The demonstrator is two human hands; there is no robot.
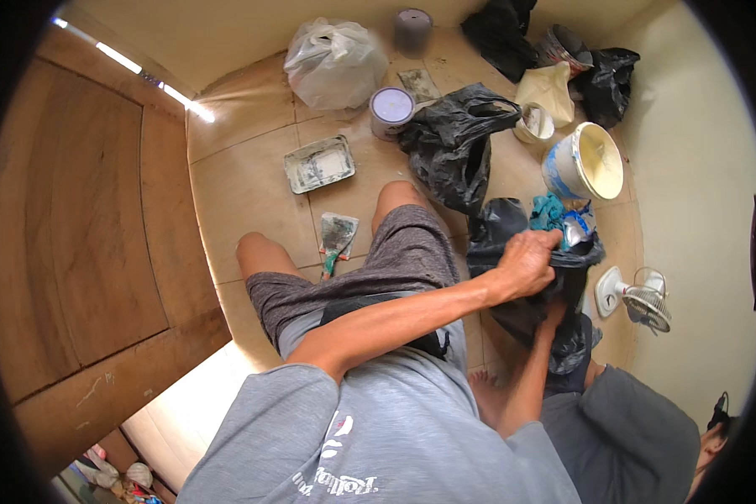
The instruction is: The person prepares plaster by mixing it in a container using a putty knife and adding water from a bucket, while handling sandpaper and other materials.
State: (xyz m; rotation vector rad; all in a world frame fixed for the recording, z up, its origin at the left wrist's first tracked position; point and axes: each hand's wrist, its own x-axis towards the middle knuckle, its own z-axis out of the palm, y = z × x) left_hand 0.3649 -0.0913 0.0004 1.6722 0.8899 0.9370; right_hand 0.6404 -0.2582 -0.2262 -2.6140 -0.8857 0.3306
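Note:
Crossing in front of my body, my left hand (pixel 528 261) grips the rim of a black plastic bag (pixel 501 220). Crumpled teal material (pixel 547 211) and a blue-and-white wrapper (pixel 576 227) show in the bag's mouth. My right hand (pixel 553 312) is lower down at the side of the bag. Dark plastic hides its fingers, so I cannot tell whether they hold it. Another black plastic bag (pixel 450 145) with loop handles lies just beyond. A scraper (pixel 337 236) with a green handle rests on the floor between my legs, its wide blade caked with residue.
A person in a dark shirt (pixel 636 435) sits close on my right. Near the wall stand a white bucket (pixel 561 170) and a small fan (pixel 646 305). Ahead are a stained tray (pixel 320 164), a lidded can (pixel 392 110) and a knotted white bag (pixel 334 63). A wooden door (pixel 94 208) is at left.

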